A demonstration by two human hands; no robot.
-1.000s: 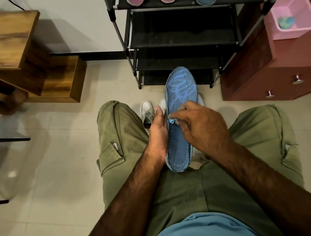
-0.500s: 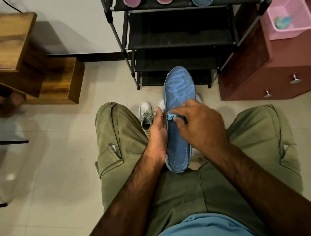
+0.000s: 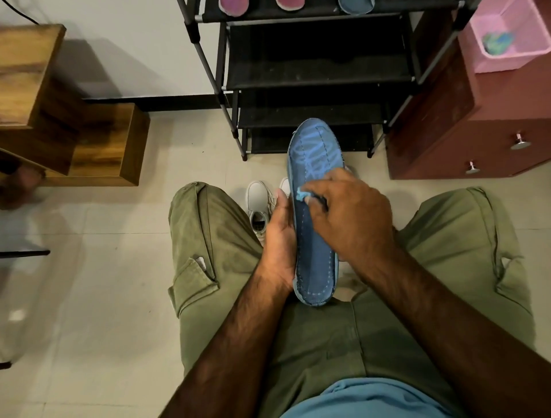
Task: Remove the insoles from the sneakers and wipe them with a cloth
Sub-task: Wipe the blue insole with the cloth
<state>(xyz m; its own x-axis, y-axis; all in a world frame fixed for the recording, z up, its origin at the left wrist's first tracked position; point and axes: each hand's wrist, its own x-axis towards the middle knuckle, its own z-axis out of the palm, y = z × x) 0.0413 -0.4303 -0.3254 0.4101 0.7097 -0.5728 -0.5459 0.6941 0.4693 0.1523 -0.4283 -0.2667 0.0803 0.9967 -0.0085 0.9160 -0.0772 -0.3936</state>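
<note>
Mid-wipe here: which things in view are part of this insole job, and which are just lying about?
Job: blue insole, held by the left hand; cloth, pinched in the right hand; white sneakers on the floor; three insoles atop the black shoe rack.

Lying about: pink basket; red-brown drawer cabinet; wooden shelf unit.

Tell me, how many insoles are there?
4. The left hand grips a big blue insole; atop the rack lie a left pink insole, middle pink insole and right blue insole. More may be hidden.
</note>
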